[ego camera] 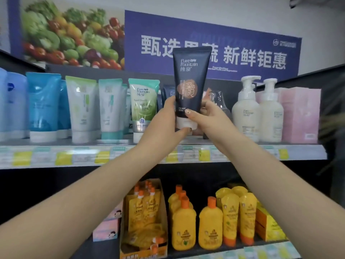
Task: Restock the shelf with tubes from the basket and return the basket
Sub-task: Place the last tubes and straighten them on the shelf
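A dark navy tube (190, 79) with a white cap stands upright, cap down, held in front of the upper shelf (115, 146). My left hand (164, 120) grips its lower left side, thumb under the cap. My right hand (207, 116) wraps the lower right side, thumb across the front. Behind the tube, another navy tube (169, 94) stands on the shelf, partly hidden. Green and white tubes (143, 107) stand in a row to the left. The basket is out of view.
White pump bottles (246, 111) and pink boxes (298, 116) fill the upper shelf's right end, blue tubes (43, 105) its left. The lower shelf holds yellow bottles (183, 227) and a carton of yellow pouches (143, 217). A vegetable poster and blue banner (212, 51) hang above.
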`<state>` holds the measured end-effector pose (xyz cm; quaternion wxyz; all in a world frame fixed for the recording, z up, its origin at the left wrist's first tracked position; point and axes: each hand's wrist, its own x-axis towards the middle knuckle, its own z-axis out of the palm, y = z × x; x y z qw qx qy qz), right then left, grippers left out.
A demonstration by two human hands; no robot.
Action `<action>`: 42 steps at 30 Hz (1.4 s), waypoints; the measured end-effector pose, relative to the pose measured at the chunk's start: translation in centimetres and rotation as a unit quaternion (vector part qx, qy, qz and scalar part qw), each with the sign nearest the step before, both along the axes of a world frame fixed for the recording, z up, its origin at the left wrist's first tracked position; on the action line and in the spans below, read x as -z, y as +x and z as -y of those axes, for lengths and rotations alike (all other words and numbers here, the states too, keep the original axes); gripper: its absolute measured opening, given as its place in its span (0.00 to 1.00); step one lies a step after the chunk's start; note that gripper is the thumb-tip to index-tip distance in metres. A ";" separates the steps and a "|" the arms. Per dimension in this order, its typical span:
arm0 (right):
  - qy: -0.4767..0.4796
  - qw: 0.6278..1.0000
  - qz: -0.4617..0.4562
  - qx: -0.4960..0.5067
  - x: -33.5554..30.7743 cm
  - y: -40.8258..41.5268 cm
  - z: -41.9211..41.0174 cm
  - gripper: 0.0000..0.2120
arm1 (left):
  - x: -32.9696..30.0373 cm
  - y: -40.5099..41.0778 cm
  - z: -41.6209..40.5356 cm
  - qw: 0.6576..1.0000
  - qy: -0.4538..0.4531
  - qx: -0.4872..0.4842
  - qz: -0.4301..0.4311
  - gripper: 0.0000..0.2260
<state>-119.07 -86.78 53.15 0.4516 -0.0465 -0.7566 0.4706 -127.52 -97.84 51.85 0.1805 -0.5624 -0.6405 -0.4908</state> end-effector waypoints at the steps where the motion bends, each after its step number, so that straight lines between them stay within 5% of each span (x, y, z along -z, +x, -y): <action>1: 0.001 1.000 0.003 -0.002 0.0 -0.3 -0.5 0.26 | 0.0 -0.2 -0.4 1.000 -0.002 -0.003 -0.002 0.36; 17: 0.038 0.996 0.076 0.001 1.0 -2.8 -3.4 0.10 | 1.8 -3.0 -3.1 0.995 -0.044 -0.090 -0.014 0.38; 35: 0.105 0.986 0.115 0.059 1.2 -3.1 -3.2 0.17 | 1.8 -3.1 -3.1 0.986 -0.056 -0.156 -0.032 0.16; 42: 0.099 0.983 0.134 0.077 1.0 -3.0 -3.0 0.17 | 1.9 -2.7 -3.0 0.985 -0.043 -0.164 -0.026 0.15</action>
